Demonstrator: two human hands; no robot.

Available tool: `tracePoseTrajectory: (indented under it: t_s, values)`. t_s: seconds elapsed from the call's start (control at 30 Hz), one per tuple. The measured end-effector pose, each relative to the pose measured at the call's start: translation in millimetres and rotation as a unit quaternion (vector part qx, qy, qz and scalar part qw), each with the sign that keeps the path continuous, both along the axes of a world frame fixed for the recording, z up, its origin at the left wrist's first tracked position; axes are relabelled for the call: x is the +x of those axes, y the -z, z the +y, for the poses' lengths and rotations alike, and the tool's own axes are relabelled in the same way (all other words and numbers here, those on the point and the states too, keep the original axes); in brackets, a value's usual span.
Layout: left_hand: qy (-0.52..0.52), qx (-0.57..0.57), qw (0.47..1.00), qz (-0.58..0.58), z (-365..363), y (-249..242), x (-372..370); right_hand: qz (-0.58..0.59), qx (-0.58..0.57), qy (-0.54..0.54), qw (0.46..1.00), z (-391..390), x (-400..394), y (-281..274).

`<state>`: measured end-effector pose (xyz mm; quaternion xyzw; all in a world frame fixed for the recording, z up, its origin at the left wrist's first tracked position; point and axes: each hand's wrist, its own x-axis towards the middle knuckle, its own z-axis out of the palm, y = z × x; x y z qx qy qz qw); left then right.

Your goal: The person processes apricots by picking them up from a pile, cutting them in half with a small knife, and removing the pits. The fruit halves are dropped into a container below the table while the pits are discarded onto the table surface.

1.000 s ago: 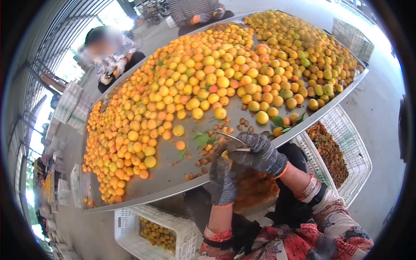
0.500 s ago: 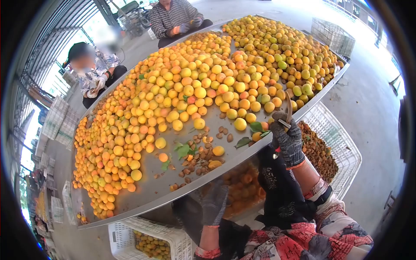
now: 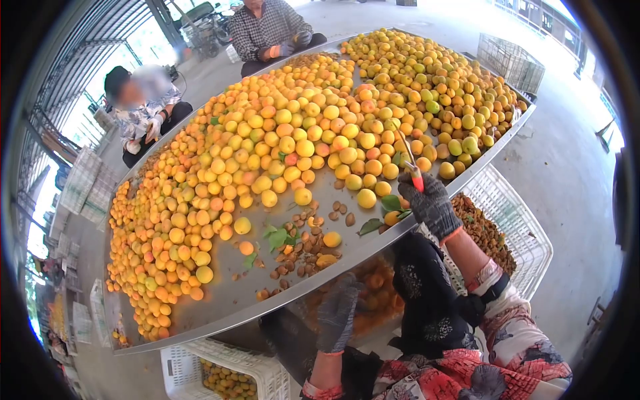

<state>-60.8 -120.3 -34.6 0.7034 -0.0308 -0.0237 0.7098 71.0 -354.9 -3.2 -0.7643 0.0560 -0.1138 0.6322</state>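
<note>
My right hand (image 3: pixel 432 208), in a grey knit glove, is closed around the red handle of a slim knife (image 3: pixel 417 179). Its thin blade points up and left over the apricots (image 3: pixel 293 130) heaped on the metal table (image 3: pixel 223 287). Below the table's near edge is my left hand (image 3: pixel 337 313), also gloved, its fingers stretched out and nothing visible in them. Beside it, under the edge, lie orange apricot pieces (image 3: pixel 380 287), partly in shadow. Loose pits (image 3: pixel 307 257), leaves (image 3: pixel 279 237) and a few apricots lie on the metal nearest me.
A white crate (image 3: pixel 527 230) of brown pits (image 3: pixel 485 230) stands at my right. Another white crate (image 3: pixel 180 373) with apricots sits under the table at left. Two people (image 3: pixel 273 33) (image 3: pixel 143 107) sit across the table. A further crate (image 3: pixel 510 63) stands beyond the far right corner.
The knife has turned in my right hand: its red handle now shows, with the blade pointing up-left. That hand has shifted slightly left; my left hand has risen slightly rightward.
</note>
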Motion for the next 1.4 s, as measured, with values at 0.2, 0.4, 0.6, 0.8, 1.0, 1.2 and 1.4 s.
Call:
tracePoseTrajectory:
  t_s: [0.2,0.4,0.6,0.8,1.0,1.2,1.4]
  values:
    - [-0.036,-0.125,0.991,0.029,-0.6,-26.3,13.1,0.080,-0.249,-0.036,0.965,-5.5,62.3,-6.9]
    - [-0.041,-0.172,0.984,0.029,3.9,-17.0,26.3,-0.096,-0.442,-0.085,0.888,0.0,109.9,27.7]
    - [-0.086,-0.168,0.982,-0.001,16.5,-21.6,36.2,-0.003,0.122,-0.080,0.989,35.7,81.0,-20.9]
    - [-0.130,-0.019,0.986,-0.099,40.3,-18.1,59.1,0.095,0.107,-0.159,0.977,62.9,79.0,-25.5]
    - [-0.171,0.285,0.912,-0.240,57.7,-7.5,76.7,0.089,0.144,-0.222,0.960,87.4,101.6,-7.4]
    - [-0.151,0.408,0.853,-0.289,57.9,-5.7,77.4,0.091,0.116,-0.241,0.959,125.1,117.7,9.9]
    - [-0.139,0.065,0.982,-0.107,74.2,-7.1,71.6,0.126,0.079,-0.349,0.925,165.5,104.7,10.1]
